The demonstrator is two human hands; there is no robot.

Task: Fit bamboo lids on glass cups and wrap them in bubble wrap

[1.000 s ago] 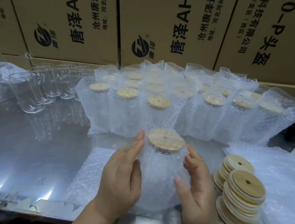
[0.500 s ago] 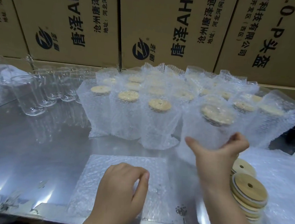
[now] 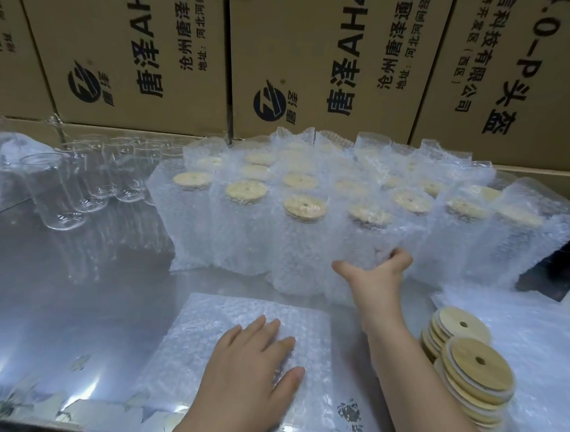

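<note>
I am gripping the wrapped cup point(image 3: 364, 246) low down with the right hand point(image 3: 375, 281). The thumb is sticking out on the cup's left side. The other fingers point(image 3: 401, 259) are curling round its right side and squeezing the bubble wrap. The cup's bamboo lid point(image 3: 369, 214) is showing through the wrap at the top. This cup is standing upright at the front of the big bunch of wrapped cups point(image 3: 242, 219), just beside another one on its left. I cannot tell if its bottom is sitting on the metal table point(image 3: 48, 299) or hanging a little above it.

I am laying the left hand point(image 3: 252, 359) flat on the bubble wrap sheet point(image 3: 199, 338). Its fingers are straight and a little apart, and they are holding nothing. The sheet is lying flat on the table near the front edge.

Two stacks of bamboo lids point(image 3: 476, 370) are sitting just right of my right arm, at the edge of a heap of loose bubble wrap point(image 3: 545, 355). Each top lid is showing a small round hole. Bare glass cups point(image 3: 63, 195) are standing at the far left of the table, well apart from both hands. Brown cardboard boxes point(image 3: 137, 33) with black writing are standing like a wall behind everything.
</note>
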